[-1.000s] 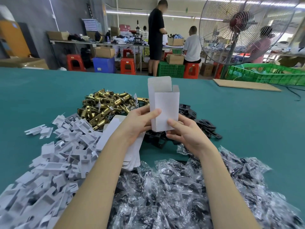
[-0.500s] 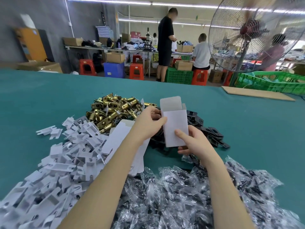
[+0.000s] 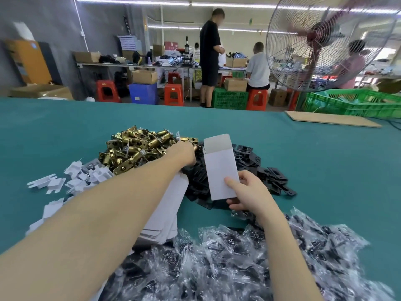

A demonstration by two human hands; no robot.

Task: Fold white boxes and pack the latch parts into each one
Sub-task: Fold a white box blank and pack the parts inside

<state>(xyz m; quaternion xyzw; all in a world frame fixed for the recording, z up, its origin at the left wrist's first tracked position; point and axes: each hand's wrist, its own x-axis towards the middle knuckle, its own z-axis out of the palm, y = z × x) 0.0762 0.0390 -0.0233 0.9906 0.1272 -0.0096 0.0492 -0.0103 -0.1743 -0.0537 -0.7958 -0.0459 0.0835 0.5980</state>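
Right hand (image 3: 249, 196): pinches the bottom of the upright white cardboard box (image 3: 220, 168), top flap open, above the black plates.
Left hand (image 3: 184, 154): reaches into the heap of brass-coloured metal latches (image 3: 136, 146); I cannot tell whether the fingers grip one.
Risk, tangle: latches may hook together and several could lift at once.
Risk, box: the light grip may let it tilt or crush.
Room: green table (image 3: 325, 170) lies free on the right; piles crowd the near edge.

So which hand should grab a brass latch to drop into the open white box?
Left. The left hand already reaches the brass latch pile, while the right hand grips the open white cardboard box.
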